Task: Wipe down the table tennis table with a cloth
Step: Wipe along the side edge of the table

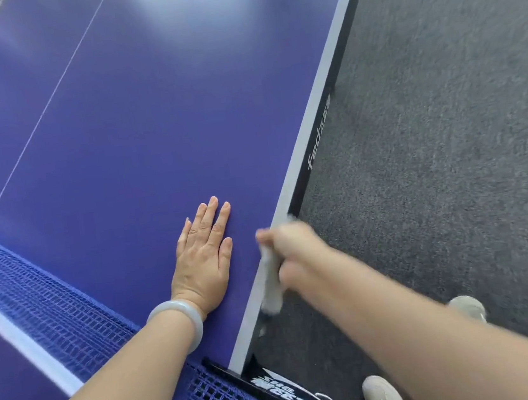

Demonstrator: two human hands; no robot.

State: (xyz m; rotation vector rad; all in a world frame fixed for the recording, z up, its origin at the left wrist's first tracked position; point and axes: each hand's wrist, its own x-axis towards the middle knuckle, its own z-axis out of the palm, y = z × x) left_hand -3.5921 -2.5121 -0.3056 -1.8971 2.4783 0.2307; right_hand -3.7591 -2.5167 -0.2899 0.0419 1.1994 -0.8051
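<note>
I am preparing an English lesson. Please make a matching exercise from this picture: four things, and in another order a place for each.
1 left hand
2 cloth
3 bangle
4 shoes

A on the grey carpet
B flat on the blue tabletop
C round the left wrist
D at that tabletop's edge, in the right hand

Pairs: 1-B, 2-D, 3-C, 4-A

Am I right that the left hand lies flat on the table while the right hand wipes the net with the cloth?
Not quite: the head view shows the right hand holding the cloth at the side edge of the table, not on the net. The rest holds.
</note>
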